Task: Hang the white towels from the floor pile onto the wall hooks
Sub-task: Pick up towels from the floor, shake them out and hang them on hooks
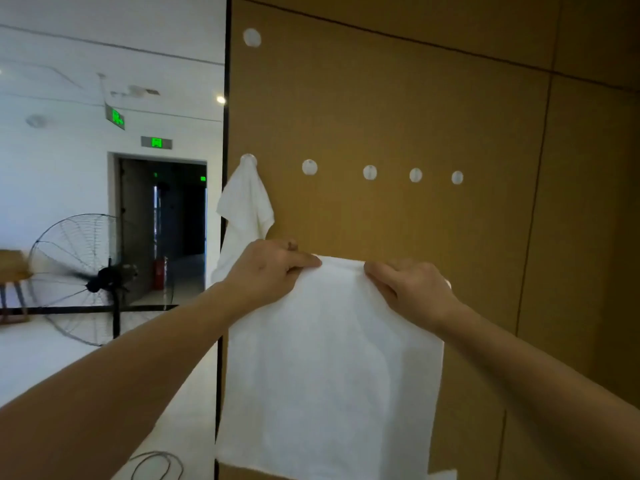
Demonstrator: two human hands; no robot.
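Note:
A white towel (332,368) hangs spread out in front of the brown wall panel (433,116). My left hand (273,268) pinches its top edge on the left, and my right hand (412,289) grips the same edge on the right. Above them runs a row of round white hooks; the leftmost hook (248,160) carries another white towel (244,216), and the hook beside it (309,167) is bare, as are the three further right. The floor pile is out of view.
A single round hook (251,37) sits higher on the panel. To the left stand a spinning pedestal fan (100,278), a dark doorway (166,223) and a wooden table edge (10,265). A cable (156,465) lies on the floor.

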